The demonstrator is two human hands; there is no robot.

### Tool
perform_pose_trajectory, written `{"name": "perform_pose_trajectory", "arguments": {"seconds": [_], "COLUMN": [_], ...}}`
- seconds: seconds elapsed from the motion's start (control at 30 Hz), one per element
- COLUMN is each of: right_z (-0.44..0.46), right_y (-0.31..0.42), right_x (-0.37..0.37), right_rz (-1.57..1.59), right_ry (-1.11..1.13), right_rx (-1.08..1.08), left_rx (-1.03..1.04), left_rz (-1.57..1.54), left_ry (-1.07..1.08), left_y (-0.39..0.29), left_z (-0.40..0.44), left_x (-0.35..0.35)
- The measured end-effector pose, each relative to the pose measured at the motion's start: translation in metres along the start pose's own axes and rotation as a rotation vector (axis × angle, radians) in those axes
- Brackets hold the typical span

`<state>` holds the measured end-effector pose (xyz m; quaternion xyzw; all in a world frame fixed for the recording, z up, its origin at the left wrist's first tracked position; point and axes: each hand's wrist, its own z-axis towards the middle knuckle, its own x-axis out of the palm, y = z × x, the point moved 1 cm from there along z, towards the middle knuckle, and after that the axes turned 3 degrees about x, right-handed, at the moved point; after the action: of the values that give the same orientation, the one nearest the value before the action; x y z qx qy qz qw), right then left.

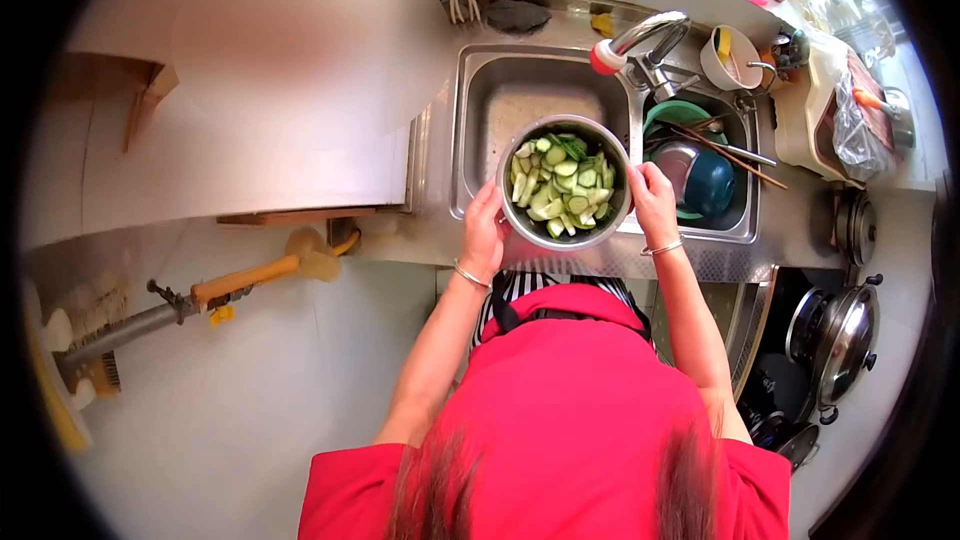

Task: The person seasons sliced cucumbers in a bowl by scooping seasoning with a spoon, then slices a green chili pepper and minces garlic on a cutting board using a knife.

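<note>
A round metal bowl is held level over the front edge of the sink. Cut cucumber pieces, some round slices and some wedges, fill much of it. My left hand grips the bowl's left side, and my right hand has hold of the right side. Both hands are closed on the rim and wall; the fingers beneath are partly hidden. Behind the bowl, the left basin's bottom looks wet.
A faucet with a red-and-white tip rises behind the basins. The right basin holds a green basin, a blue bowl and chopsticks. A white bowl stands behind. A lidded pan is at far right.
</note>
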<state>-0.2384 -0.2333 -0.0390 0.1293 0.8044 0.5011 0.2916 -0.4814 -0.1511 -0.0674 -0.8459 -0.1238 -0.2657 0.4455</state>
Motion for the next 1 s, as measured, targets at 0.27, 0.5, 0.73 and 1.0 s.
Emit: {"name": "perform_pose_trajectory", "arguments": {"seconds": [0.27,0.5,0.73,1.0], "right_z": [-0.023,0.008,-0.032,-0.053], "right_y": [0.019,-0.036,0.051,0.003], "right_x": [-0.004,0.005,-0.015,0.001], "right_rz": [0.156,0.094,-0.115,0.149], "right_ry": [-0.046,-0.065,-0.231,-0.322], "right_rx": [-0.226,-0.088,-0.298,-0.067], "left_rx": [0.202,0.006,0.011,-0.125], "left_rz": [0.186,0.187,-0.007,0.096], "left_ry": [0.152,0.111,0.262,0.251], "left_y": [-0.049,-0.026,-0.029,-0.033], "left_z": [-0.033,-0.003,-0.019,0.006], "left_x": [0.032,0.011,0.017,0.019]}}
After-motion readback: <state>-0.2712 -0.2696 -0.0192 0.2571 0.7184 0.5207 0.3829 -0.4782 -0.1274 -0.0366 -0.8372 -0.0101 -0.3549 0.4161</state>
